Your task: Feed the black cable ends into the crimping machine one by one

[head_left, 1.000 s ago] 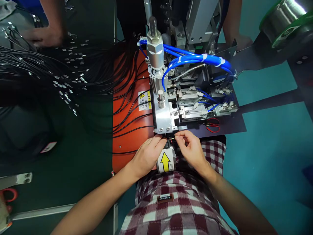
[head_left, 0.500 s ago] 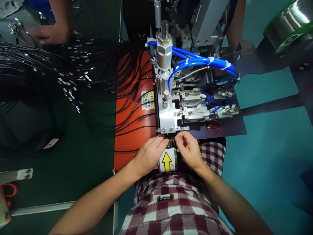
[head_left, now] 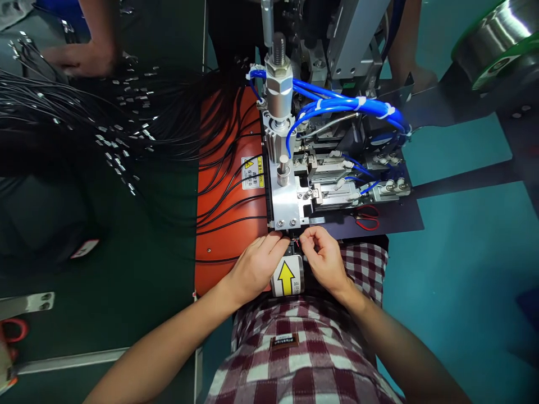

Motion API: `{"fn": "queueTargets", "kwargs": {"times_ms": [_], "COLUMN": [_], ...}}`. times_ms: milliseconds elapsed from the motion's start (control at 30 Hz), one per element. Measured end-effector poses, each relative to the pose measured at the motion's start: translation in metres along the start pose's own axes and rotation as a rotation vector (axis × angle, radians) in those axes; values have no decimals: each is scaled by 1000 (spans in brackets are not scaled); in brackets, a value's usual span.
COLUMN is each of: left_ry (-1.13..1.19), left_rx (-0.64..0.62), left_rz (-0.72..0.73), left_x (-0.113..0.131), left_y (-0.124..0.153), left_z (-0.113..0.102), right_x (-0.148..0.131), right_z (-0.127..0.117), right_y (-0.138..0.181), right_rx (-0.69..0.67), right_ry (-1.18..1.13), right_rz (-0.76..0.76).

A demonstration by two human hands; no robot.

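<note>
Top right, a spool of silvery wire (head_left: 494, 36) gleaming away, green at its rim! Down the frame, red-handled scissors (head_left: 365, 217) lying on the dark plate (head_left: 406, 219), teal floor (head_left: 455, 280) beyond. Across to the far left, a metal strip (head_left: 29, 303) juts over the green counter (head_left: 138, 314), red loop handle (head_left: 25, 329) just below, pale tag (head_left: 85, 248) farther up.

Black is recorded for the cables (head_left: 181, 134), silver for their tips (head_left: 132, 190); red is seen on a thin wire (head_left: 297, 243). The cover (head_left: 229, 247) is coloured orange-red. A yellow arrow (head_left: 286, 278), outlined in black, is printed on a white label (head_left: 298, 268). Bright blue is noted for the tubes (head_left: 345, 104), white for their ties (head_left: 361, 103). The shirt (head_left: 290, 373) is checked in maroon and white. The silver spool (head_left: 499, 33) is edged in green.
</note>
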State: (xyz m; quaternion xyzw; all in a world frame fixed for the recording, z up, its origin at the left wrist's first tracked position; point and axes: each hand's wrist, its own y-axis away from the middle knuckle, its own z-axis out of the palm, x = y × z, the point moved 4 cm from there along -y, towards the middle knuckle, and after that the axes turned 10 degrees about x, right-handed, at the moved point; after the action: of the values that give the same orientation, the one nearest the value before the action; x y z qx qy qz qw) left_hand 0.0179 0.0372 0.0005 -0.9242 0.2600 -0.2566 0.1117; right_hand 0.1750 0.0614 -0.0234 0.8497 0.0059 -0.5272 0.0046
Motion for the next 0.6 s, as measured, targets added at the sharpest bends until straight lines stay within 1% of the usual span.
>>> {"fn": "queueTargets", "kwargs": {"times_ms": [167,400,467,600], "left_ry": [3,10,13,13], "left_rx": [14,17,19,22], "left_rz": [6,2,6,13], "left_x": [1,2,2,1], "left_y": [-1,-3,-3,-2], "left_z": [-1,-3,-3,-2], "right_x": [-1,-2,-1,5], "right_z": [0,-1,1,2], "right_y": [0,0,0,-1], "right_rx": [6,-1,3,-21], "right_ry": [-3,50,57,24], "right_rz": [-28,-24,-5,84]}}
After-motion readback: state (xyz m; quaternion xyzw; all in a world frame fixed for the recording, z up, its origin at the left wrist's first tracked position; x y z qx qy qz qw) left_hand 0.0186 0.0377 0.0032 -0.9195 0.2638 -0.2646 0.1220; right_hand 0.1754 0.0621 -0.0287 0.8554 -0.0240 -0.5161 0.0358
